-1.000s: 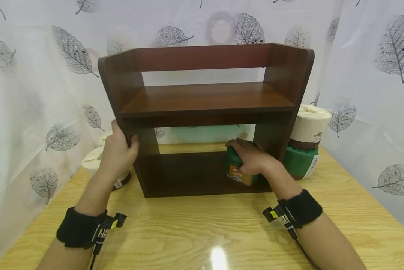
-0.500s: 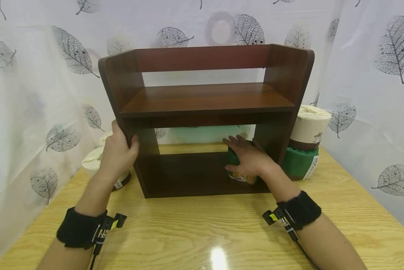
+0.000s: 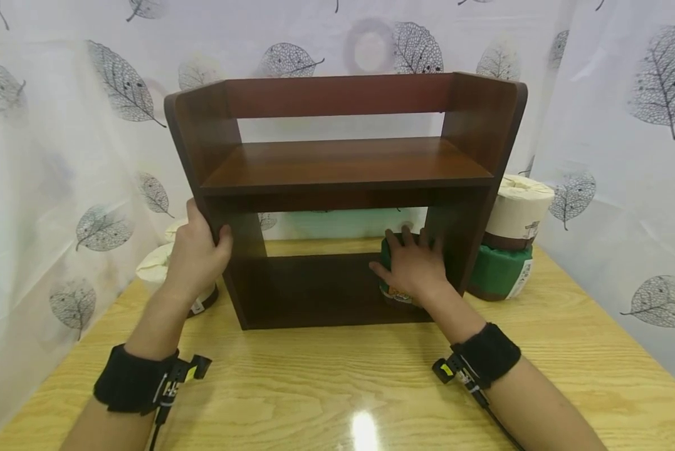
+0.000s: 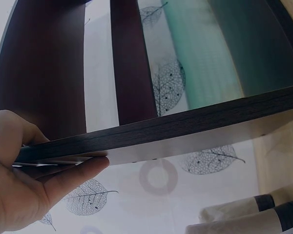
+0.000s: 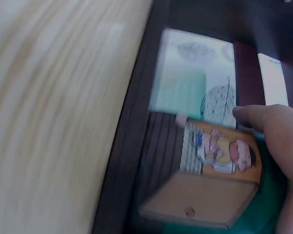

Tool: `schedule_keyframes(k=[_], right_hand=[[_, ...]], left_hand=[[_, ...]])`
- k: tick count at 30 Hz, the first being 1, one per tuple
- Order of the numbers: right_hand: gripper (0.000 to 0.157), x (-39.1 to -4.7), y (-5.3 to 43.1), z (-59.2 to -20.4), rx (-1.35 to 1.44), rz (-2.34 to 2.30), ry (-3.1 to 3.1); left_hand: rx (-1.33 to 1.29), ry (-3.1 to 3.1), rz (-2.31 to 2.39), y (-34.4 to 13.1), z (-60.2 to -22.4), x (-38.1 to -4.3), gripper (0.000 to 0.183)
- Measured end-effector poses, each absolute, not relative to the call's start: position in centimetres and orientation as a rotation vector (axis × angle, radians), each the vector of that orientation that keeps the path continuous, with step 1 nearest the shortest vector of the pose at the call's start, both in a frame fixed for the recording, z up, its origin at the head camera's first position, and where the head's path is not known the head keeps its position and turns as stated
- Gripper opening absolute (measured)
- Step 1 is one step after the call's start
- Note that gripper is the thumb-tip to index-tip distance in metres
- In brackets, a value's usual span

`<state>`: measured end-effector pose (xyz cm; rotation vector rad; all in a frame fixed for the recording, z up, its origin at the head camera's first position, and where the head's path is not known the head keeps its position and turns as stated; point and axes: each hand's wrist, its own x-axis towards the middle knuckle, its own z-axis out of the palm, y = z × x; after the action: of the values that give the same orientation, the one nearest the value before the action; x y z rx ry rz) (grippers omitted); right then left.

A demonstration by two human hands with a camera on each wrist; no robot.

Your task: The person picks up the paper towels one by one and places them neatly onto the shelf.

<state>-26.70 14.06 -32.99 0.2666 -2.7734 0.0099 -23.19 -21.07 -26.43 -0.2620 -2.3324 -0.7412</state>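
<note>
My left hand (image 3: 197, 258) grips the front edge of the left side panel of a dark brown wooden shelf (image 3: 348, 161). In the left wrist view, its thumb and fingers (image 4: 78, 179) lie on opposite faces of that panel. A green-wrapped toilet paper roll (image 3: 385, 255) stands in the lower compartment, near the right panel. Over it lies my right hand (image 3: 417, 266), fingers spread and fairly straight, hiding much of the roll. The right wrist view shows the roll's orange cartoon label (image 5: 224, 152) beside the thumb.
Right of the shelf, a cream-wrapped roll (image 3: 516, 210) is stacked on a green one (image 3: 499, 272). More cream rolls (image 3: 155, 266) stand behind my left forearm. The shelf rests on a wood-grain table (image 3: 303, 388), with a leaf-print curtain (image 3: 326, 37) behind.
My right hand has loosened its grasp on the green roll and spread its fingers over it. The roll has turned slightly and sits farther back. My left hand has stayed put.
</note>
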Motion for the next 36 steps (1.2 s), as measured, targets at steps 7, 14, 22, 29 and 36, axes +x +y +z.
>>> schedule_keyframes(k=[7, 14, 22, 29, 36], right_hand=[[0.076, -27.0, 14.4, -33.2, 0.314, -0.036, -2.853], [0.074, -27.1, 15.1, -32.8, 0.414, -0.005, -2.886], [0.072, -27.5, 16.4, -32.2, 0.587, 0.059, -2.956], [0.071, -27.5, 16.7, -31.8, 0.646, 0.121, -2.983], [0.068, -27.5, 16.8, -31.7, 0.687, 0.166, -2.976]], left_hand=[[-0.265, -2.324, -0.748, -21.1, -26.5, -23.2, 0.049], [-0.254, -2.335, -0.751, -21.1, -26.5, -23.2, 0.050], [-0.244, -2.342, -0.759, -20.9, -26.4, -23.1, 0.049], [-0.252, -2.334, -0.763, -21.0, -26.4, -23.1, 0.049], [-0.260, -2.337, -0.758, -21.1, -26.5, -23.2, 0.050]])
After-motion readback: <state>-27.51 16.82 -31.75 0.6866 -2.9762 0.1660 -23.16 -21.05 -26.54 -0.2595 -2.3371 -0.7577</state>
